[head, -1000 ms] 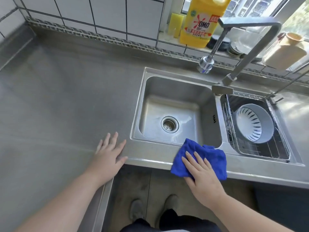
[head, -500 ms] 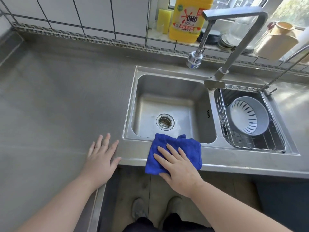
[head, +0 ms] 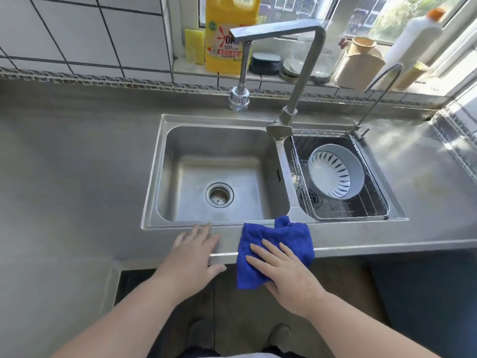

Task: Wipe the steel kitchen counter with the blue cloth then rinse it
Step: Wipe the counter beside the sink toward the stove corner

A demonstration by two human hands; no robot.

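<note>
The blue cloth (head: pixel 277 239) lies crumpled on the front strip of the steel counter (head: pixel 64 182), just below the left sink basin (head: pixel 219 174), with its lower part hanging over the counter's front edge. My right hand (head: pixel 282 270) presses flat on the cloth, fingers spread. My left hand (head: pixel 193 250) rests flat and empty on the same front strip, a short way left of the cloth, thumb over the edge. The grey faucet (head: pixel 296 73) arches above the sink; no water is running.
A wire rack with a white slotted colander (head: pixel 335 174) fills the right basin. A yellow detergent jug (head: pixel 229 34), sponge, jar and bottles crowd the window sill behind. A thin second tap (head: pixel 379 94) stands at the back right. My shoes show on the floor below.
My left hand has shifted right along the front strip, close to the cloth. My right hand stays pressed on the cloth, which moved left along the strip. The view has swung right.
</note>
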